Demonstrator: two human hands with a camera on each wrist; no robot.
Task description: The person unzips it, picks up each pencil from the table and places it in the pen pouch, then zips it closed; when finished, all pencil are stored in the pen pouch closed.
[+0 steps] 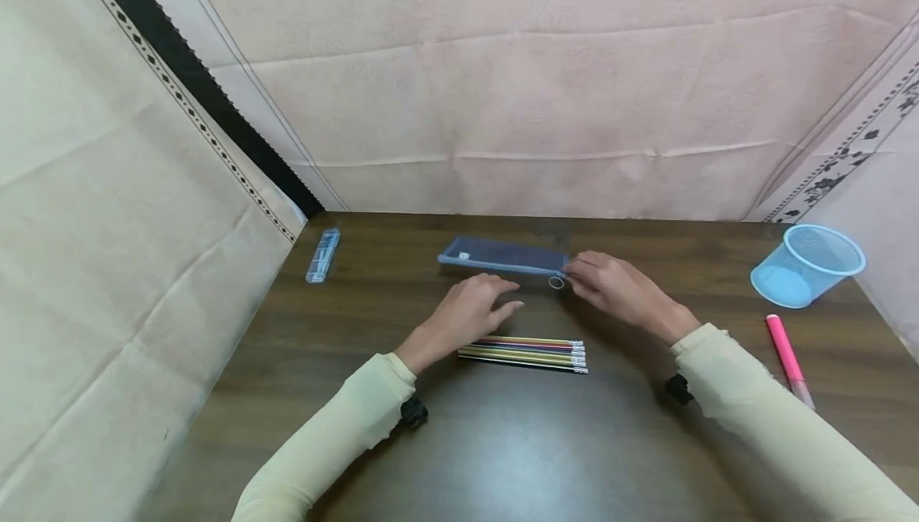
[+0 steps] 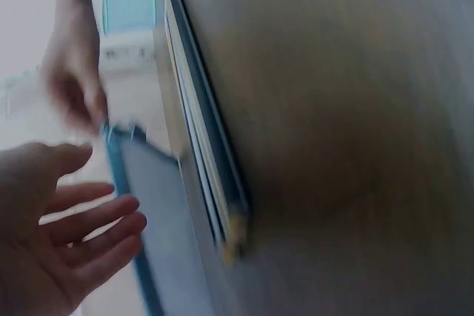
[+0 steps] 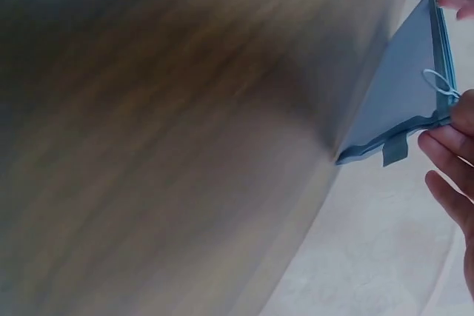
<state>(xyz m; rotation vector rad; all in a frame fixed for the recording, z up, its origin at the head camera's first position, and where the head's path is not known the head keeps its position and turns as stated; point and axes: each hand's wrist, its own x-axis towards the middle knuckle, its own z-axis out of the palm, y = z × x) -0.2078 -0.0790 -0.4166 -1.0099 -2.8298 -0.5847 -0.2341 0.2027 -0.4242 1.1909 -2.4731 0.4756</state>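
Right hand [image 1: 617,289] pinching zipper end of blue pencil pouch [image 1: 502,255]. Left hand [image 1: 470,310] relaxed, fingers apart, just beside pencils [image 1: 527,353].

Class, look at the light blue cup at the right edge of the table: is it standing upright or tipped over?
Tipped over. The cup lies on its side on the table, its open rim facing up and right, near the pink marker.

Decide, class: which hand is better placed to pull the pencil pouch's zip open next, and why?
Probably the right hand: its fingers already pinch the end of the blue pouch by the zip ring. The left hand lies open on the table between pouch and pencils, holding nothing.
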